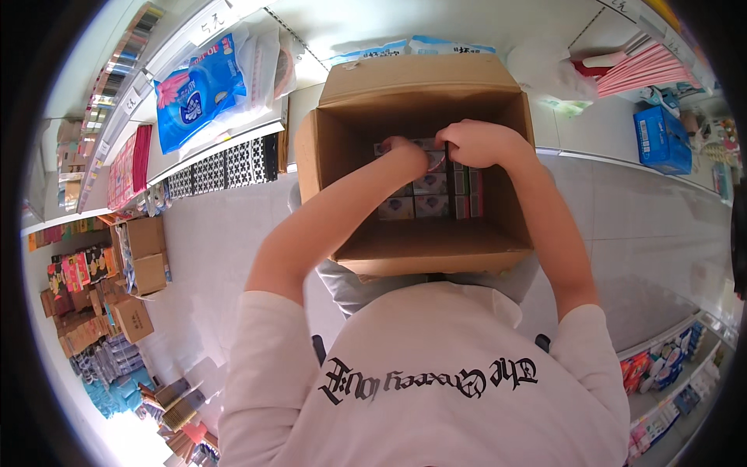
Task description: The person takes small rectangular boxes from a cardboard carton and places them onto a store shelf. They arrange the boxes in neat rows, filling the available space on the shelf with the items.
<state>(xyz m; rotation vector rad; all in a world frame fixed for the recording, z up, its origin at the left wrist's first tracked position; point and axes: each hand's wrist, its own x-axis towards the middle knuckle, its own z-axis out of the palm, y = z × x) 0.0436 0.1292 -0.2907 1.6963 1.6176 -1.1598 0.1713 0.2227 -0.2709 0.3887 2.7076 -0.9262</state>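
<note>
An open cardboard carton (pixel 426 260) stands before me, its flaps folded outward. Small soap-type boxes (pixel 431 205) lie in rows at its bottom, and more boxes with green and pink edges (pixel 468 195) stand at their right. My left hand (pixel 408 156) reaches down inside over the boxes at the back; its fingertips are hidden, so its hold is unclear. Higher up, near the back right of the carton, my right hand (pixel 481 143) has its fingers bent at the top of a dark, thin upright edge (pixel 450 181) beside the boxes. Whether it grips that edge cannot be told.
Behind the carton runs a white shelf (pixel 595 160) with a blue wipes pack (pixel 198 87), bags and a blue box (pixel 662 140). Stacked goods and cardboard boxes (pixel 146 251) stand at the left. Another stocked shelf (pixel 671 373) is at the lower right.
</note>
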